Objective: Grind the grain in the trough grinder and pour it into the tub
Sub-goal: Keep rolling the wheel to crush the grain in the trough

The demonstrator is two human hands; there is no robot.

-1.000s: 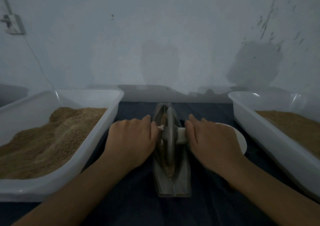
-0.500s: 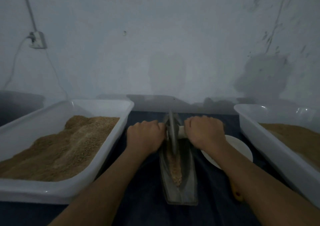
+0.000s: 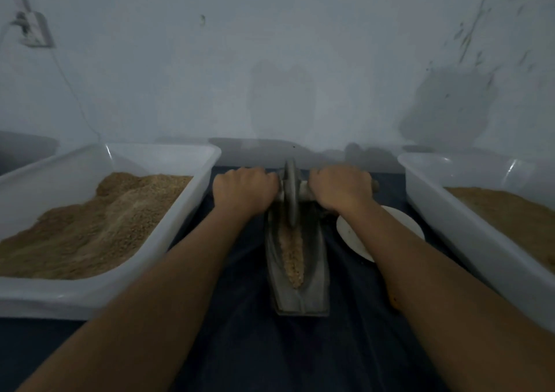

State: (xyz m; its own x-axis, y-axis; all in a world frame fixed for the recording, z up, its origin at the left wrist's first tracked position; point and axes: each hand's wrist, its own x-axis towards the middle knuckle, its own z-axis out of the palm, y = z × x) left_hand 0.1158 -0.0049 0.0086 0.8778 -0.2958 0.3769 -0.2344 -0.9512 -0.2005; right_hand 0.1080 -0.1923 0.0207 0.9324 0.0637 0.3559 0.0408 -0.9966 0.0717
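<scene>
stage: grinding under way, by the look of it; the pour into a tub is not yet done, since the grain point(image 3: 292, 256) lies in the trough.
left hand: left hand point(image 3: 244, 192) is curled tight round the axle handle on the left of the wheel, knuckles up.
right hand: right hand point(image 3: 341, 189) is wrapped round the handle on the right of the wheel; the handle's pale end point(image 3: 374, 185) sticks out past it.
wheel: grinding wheel point(image 3: 290, 193) stands upright on edge at the far end of the trough, a thin dull grey metal disc.
trough grinder: trough grinder point(image 3: 315, 283) is a long narrow boat-shaped grey metal channel in the middle, on a dark cloth point(image 3: 270, 346).
grain state: a coarse tan ridge along the near groove, pieces visibly gritty, so likely more passes are needed.
left tub: left tub point(image 3: 168, 238), white smooth plastic, holds a heap of tan meal.
right tub: right tub point(image 3: 468, 232), same plastic, holds a flatter brown layer.
plate: white round plate point(image 3: 357, 235) lies between trough and right tub, partly under the right forearm.
</scene>
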